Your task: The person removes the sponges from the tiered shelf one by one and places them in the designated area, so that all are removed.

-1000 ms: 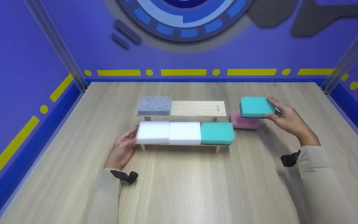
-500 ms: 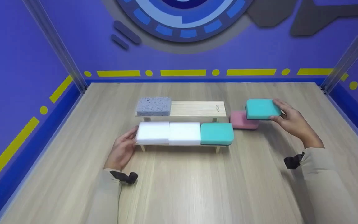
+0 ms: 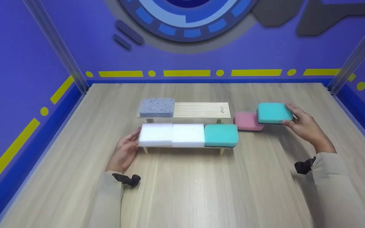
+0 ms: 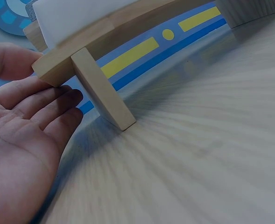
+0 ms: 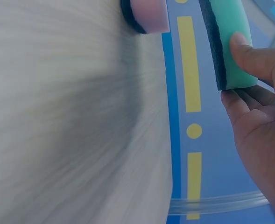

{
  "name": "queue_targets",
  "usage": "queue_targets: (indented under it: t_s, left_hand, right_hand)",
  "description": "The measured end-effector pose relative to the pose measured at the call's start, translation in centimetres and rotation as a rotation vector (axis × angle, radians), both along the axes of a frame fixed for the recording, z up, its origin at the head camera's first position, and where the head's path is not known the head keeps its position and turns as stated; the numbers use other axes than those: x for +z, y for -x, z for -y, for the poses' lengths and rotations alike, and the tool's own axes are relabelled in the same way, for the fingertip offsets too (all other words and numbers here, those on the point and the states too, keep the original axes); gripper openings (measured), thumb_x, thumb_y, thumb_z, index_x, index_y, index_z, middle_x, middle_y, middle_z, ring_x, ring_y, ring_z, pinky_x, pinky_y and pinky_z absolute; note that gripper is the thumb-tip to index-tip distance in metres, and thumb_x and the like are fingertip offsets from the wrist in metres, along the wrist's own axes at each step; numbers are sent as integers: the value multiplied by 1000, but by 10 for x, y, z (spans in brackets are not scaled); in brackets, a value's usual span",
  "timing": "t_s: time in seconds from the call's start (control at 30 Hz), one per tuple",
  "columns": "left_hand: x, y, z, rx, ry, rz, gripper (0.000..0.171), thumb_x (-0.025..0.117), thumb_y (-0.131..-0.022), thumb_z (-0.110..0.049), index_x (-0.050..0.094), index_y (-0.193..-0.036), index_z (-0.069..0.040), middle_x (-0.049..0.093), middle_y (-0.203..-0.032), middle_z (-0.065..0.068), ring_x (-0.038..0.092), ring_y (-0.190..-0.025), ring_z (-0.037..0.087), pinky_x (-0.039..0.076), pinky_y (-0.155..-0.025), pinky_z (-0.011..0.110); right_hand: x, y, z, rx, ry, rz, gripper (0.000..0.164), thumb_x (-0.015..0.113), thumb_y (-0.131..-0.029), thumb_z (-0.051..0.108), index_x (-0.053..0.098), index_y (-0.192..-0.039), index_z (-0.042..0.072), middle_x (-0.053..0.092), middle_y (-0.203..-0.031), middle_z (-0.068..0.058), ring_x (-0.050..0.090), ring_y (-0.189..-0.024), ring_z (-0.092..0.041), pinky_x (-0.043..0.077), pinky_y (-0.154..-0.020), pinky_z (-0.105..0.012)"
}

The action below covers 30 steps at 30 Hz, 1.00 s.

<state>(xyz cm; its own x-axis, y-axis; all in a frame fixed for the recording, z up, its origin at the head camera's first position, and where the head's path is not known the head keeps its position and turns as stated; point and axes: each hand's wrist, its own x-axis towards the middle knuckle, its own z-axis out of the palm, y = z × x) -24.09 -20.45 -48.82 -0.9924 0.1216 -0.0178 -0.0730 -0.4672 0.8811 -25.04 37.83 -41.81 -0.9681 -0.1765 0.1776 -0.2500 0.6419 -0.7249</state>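
Observation:
My right hand (image 3: 309,128) holds a teal sponge (image 3: 274,113) by its right end, raised over the table. The right wrist view shows its dark scouring layer (image 5: 215,51), with the thumb on the teal side. Just left of it, a pink sponge (image 3: 247,121) lies on the table, partly overlapped in the head view. My left hand (image 3: 124,153) grips the left end of a low wooden stand (image 4: 104,93), thumb at the board's end and fingers beneath. On this stand sit two white sponges (image 3: 156,134) (image 3: 188,134) and another teal sponge (image 3: 221,135), side by side.
Behind the front stand is a second wooden stand (image 3: 198,110) bearing a speckled grey-blue sponge (image 3: 157,107) at its left end. Blue printed walls (image 3: 182,60) enclose the wooden table (image 3: 182,186) at the back and sides.
My right hand has carried the teal sponge to the right and slightly nearer, so more of the pink sponge shows. The left hand stays at the stand's end.

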Motion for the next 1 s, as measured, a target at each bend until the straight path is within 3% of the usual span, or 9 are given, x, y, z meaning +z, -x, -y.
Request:
queue_targets:
  t_s: [0.13,0.4,1.0]
  left_hand:
    - [0,0,1,1,-11,4,64,36,-83,19,24,-145,13,22,-156,26,52,-119,10,47,-97,23]
    - [0,-3,4,-7,21,-12,64,34,-83,19,21,-145,15,20,-156,27,52,-118,6,45,-97,20]
    - [1,-2,0,-9,-4,-15,65,35,-82,18,21,-145,14,20,-155,28,54,-117,6,45,-98,21]
  right_hand:
    - [-3,-1,-3,-12,1,-5,71,57,-95,13,16,-150,-6,10,-157,-30,15,-140,-50,28,-104,-6]
    - [-9,0,-5,-31,18,17,71,57,-96,13,15,-150,-6,8,-157,-29,12,-142,-48,26,-110,-16]
    - [-19,-6,-23,-96,3,18,72,59,-95,13,17,-152,0,11,-159,-25,13,-143,-45,21,-104,0]
